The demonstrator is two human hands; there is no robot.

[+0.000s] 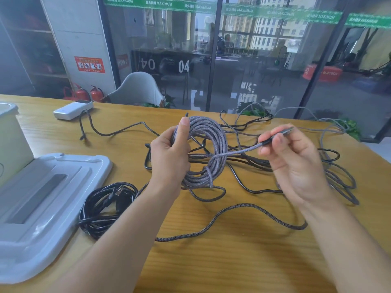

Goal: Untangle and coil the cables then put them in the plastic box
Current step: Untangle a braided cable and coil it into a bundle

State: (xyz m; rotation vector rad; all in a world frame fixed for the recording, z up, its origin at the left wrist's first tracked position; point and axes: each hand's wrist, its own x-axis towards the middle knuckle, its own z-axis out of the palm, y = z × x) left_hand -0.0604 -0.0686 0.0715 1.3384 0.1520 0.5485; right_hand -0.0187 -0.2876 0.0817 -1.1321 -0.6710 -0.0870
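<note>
Grey braided cable coil [203,149] is held above the wooden table [232,250], the left hand [169,153] gripping its left side with fingers through the loops and thumb on top. Right of the coil, the right hand [296,161] pinches the cable's plug [277,135]. One black coiled cable [103,208] lies left of the coil beside one white lid [42,208].

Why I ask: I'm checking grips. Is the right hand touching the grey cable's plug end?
Touching. The head view shows the right hand pinching the plug of the grey braided cable between thumb and fingertips, with no gap visible.
</note>
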